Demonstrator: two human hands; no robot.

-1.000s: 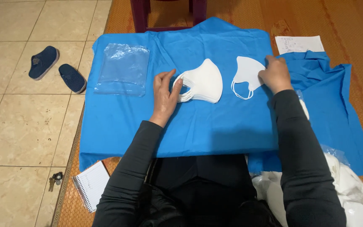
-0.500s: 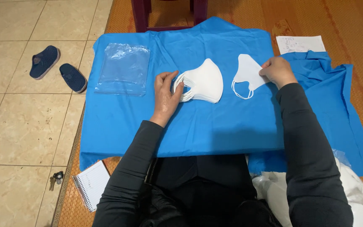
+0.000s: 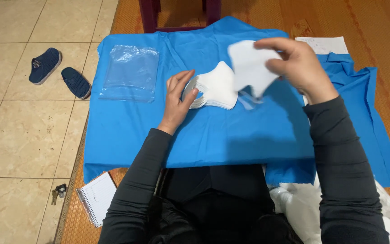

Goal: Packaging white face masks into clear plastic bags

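Right hand (image 3: pixel 301 68) pinches one blurred white fabric mask (image 3: pixel 250 65) aloft; left hand (image 3: pixel 178 97), fingers spread, steadies the white mask stack (image 3: pixel 215 86) on blue cloth (image 3: pixel 204 135). Advisable: align edges before lowering.

Single mask (image 3: pixel 249 65): white, blurred, lifted off the cloth, pinched in my right hand (image 3: pixel 299 65).
Mask stack (image 3: pixel 215 86): white, lying flat at its 8 o'clock, my left hand (image 3: pixel 179 97) touching its left edge.
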